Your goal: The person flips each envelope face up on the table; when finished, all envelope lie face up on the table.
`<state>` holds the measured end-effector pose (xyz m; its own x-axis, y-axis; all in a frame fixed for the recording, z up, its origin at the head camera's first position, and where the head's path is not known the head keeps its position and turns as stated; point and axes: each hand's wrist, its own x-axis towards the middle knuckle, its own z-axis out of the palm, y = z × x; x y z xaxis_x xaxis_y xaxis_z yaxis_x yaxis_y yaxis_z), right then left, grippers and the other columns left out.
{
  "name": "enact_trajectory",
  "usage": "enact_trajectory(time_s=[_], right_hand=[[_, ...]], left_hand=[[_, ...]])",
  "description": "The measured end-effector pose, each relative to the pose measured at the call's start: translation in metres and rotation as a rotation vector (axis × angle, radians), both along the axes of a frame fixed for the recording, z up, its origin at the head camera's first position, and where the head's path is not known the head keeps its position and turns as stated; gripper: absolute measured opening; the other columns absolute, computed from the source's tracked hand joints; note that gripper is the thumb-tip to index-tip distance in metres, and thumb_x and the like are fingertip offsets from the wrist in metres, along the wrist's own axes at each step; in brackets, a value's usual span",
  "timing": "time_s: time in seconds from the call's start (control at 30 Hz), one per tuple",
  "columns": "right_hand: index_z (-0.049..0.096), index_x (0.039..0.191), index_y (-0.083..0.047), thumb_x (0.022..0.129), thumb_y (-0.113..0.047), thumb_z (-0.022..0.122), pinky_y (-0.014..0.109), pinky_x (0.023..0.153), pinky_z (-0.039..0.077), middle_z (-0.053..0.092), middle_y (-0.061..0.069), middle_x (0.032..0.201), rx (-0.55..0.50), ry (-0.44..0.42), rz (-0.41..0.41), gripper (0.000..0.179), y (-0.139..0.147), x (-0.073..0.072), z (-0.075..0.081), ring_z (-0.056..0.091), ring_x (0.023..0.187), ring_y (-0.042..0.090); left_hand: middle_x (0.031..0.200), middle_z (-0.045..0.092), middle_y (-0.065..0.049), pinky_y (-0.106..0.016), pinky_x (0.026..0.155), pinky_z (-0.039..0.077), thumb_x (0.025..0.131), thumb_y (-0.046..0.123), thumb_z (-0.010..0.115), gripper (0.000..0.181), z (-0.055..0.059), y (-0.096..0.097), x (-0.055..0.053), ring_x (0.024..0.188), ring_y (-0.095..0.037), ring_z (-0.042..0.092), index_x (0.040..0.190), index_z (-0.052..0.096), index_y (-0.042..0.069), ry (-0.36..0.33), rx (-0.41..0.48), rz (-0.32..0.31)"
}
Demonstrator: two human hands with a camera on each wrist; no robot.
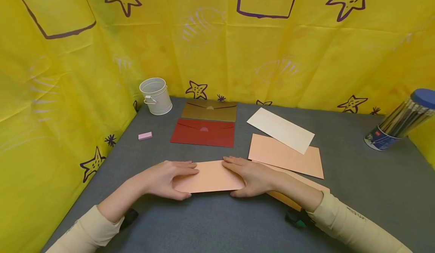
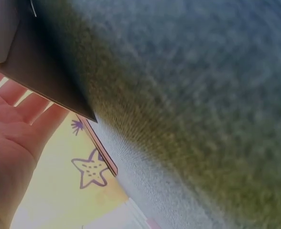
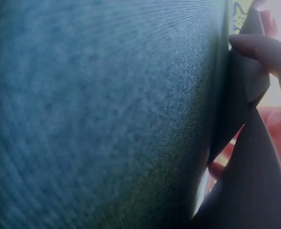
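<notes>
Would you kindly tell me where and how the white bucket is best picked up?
Probably by the near rim, pinched from above: the white bucket stands upright, its open mouth facing up, leaving that edge free for thumb and fingers.

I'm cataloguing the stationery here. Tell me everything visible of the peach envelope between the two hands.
The peach envelope is oblong, plain on its visible upper face, and looks like smooth paper or card. The left hand grips its left end, the right hand its right, covering parts of both. Its shaded underside shows in the wrist views, so it is at least partly lifted off the grey table. It is nearer the person than the red envelope.
</notes>
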<state>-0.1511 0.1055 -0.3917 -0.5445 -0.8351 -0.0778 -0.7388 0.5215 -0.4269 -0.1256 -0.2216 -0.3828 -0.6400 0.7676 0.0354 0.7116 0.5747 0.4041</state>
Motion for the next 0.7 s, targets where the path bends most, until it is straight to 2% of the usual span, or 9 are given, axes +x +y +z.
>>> enact_trajectory(time_s=[0.13, 0.47, 0.7], right_hand=[[0.036, 0.151, -0.010, 0.086, -0.044, 0.067, 0.041, 0.112, 0.031, 0.031, 0.005, 0.157, -0.027, -0.022, -0.009, 0.080, -0.001, 0.001, 0.001, 0.027, 0.144, 0.020], [0.052, 0.141, -0.011, 0.084, -0.037, 0.070, 0.041, 0.107, 0.038, 0.050, 0.004, 0.144, -0.135, 0.033, 0.001, 0.065, 0.000, 0.000, 0.002, 0.045, 0.134, 0.022], [0.062, 0.133, -0.015, 0.087, -0.034, 0.070, 0.036, 0.096, 0.048, 0.060, -0.001, 0.133, -0.230, 0.059, -0.012, 0.051, -0.002, 0.000, 0.003, 0.059, 0.118, 0.015]], left_hand=[[0.137, 0.057, -0.001, -0.043, 0.098, 0.047, 0.086, 0.050, 0.069, 0.057, 0.002, -0.003, -0.002, 0.127, -0.018, 0.052, 0.133, 0.062, 0.018, -0.010, 0.035, -0.019], [0.115, 0.069, 0.009, -0.031, 0.088, 0.052, 0.085, 0.036, 0.074, 0.037, 0.007, -0.012, -0.007, 0.107, -0.009, 0.064, 0.117, 0.072, 0.019, 0.038, 0.188, -0.069], [0.105, 0.072, 0.009, -0.025, 0.083, 0.053, 0.084, 0.029, 0.077, 0.025, 0.013, -0.017, -0.008, 0.096, -0.008, 0.068, 0.107, 0.077, 0.019, -0.017, 0.299, -0.041]])
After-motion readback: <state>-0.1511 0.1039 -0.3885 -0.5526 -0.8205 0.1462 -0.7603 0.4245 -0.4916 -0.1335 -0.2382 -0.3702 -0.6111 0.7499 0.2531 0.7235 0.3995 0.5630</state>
